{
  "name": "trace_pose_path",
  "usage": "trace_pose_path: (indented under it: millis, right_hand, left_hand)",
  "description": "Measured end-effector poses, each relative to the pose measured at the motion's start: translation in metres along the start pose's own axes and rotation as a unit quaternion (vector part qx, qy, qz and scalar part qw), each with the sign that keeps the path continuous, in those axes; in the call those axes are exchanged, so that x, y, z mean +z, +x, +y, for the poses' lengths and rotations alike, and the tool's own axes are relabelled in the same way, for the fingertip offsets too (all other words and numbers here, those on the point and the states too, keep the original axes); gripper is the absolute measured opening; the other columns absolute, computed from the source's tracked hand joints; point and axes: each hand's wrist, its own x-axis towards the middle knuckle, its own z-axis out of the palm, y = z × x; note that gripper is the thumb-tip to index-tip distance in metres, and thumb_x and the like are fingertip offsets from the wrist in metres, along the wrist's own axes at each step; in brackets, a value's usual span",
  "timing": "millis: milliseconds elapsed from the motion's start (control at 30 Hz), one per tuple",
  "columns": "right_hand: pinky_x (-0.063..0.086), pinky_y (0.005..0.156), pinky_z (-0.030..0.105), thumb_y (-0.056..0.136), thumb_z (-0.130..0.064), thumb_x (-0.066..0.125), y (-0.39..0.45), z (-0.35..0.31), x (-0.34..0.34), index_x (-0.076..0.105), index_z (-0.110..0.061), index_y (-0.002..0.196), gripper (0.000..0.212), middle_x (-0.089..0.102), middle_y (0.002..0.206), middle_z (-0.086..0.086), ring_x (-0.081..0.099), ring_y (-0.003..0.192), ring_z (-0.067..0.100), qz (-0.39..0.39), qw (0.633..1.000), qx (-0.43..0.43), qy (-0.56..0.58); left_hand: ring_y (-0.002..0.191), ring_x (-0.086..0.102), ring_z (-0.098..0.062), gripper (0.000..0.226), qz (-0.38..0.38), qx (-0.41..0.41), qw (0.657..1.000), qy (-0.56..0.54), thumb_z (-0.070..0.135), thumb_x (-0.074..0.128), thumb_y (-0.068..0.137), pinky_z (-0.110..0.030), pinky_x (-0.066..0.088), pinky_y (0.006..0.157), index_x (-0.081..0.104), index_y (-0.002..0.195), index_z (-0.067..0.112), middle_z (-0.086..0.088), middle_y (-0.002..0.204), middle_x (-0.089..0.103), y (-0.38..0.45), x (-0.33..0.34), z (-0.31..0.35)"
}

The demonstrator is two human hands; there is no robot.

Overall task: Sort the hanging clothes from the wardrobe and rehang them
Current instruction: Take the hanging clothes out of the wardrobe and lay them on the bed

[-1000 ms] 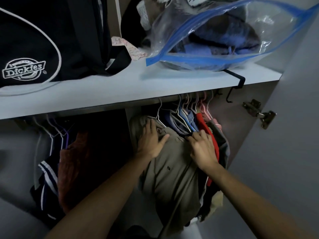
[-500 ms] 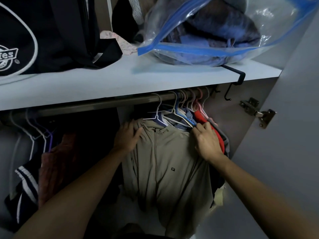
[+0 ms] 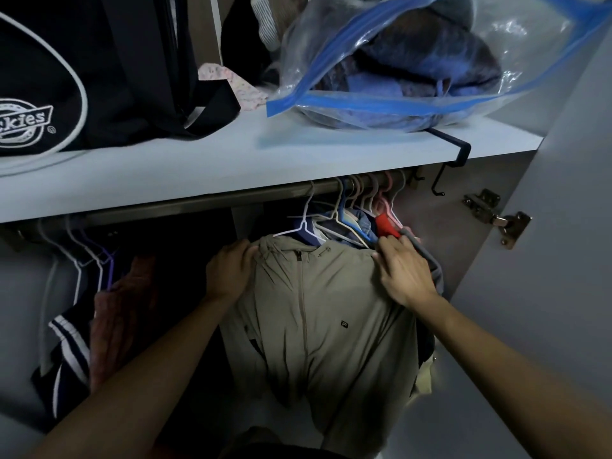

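Left hand (image 3: 228, 276) grips my khaki jacket (image 3: 318, 326) at one shoulder; right hand (image 3: 405, 274) lies on the other, fingers pinching fabric. Jacket faces me below the rail (image 3: 198, 203), by the packed hangers (image 3: 361, 207). Shelf (image 3: 265, 160) above: black bag (image 3: 66, 77) left, clear zip bag (image 3: 414, 61) stuffed with blue clothes overhanging the front edge. Bare rail mid-span.

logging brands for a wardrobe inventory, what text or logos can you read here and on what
"ckies": white logo patch, cut off by the frame edge, on the black bag on the shelf.
Small dark chest logo on the khaki jacket: too small to read.
Nothing else legible.
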Motion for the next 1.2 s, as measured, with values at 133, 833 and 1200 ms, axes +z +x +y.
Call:
trace_pose_path:
  millis: [133,833,1200]
  right_hand:
    - [0.044,0.075,0.045,0.105,-0.027,0.049,0.008,-0.013,-0.014,0.046,-0.015,0.101,0.012,0.059,0.100,0.011,0.054,0.094,0.035,0.035,0.998,0.031,0.036]
    - [0.044,0.069,0.038,0.108,-0.049,0.042,-0.118,-0.034,-0.123,0.045,-0.030,0.096,0.022,0.064,0.094,-0.009,0.063,0.087,0.021,-0.111,0.983,-0.021,0.143]
    - [0.048,0.067,0.040,0.106,-0.053,0.042,-0.283,-0.055,-0.167,0.049,-0.024,0.098,0.031,0.067,0.089,-0.004,0.065,0.084,0.027,-0.070,0.987,0.122,0.082]
  left_hand:
    - [0.073,0.067,-0.038,0.037,0.060,0.005,0.998,0.015,0.039,0.047,0.106,-0.031,0.035,0.058,0.062,0.085,0.013,-0.014,0.084,0.069,0.013,-0.025,0.016]
    - [0.070,0.061,-0.017,0.039,-0.062,0.040,0.997,-0.011,0.048,0.041,0.107,-0.034,0.046,0.057,0.056,0.085,0.019,0.003,0.080,0.063,-0.110,-0.142,0.126]
    - [0.060,0.051,-0.007,0.037,-0.195,0.142,0.965,-0.103,0.048,0.040,0.106,-0.036,0.046,0.056,0.041,0.077,0.026,0.009,0.065,0.049,-0.179,-0.145,0.179]
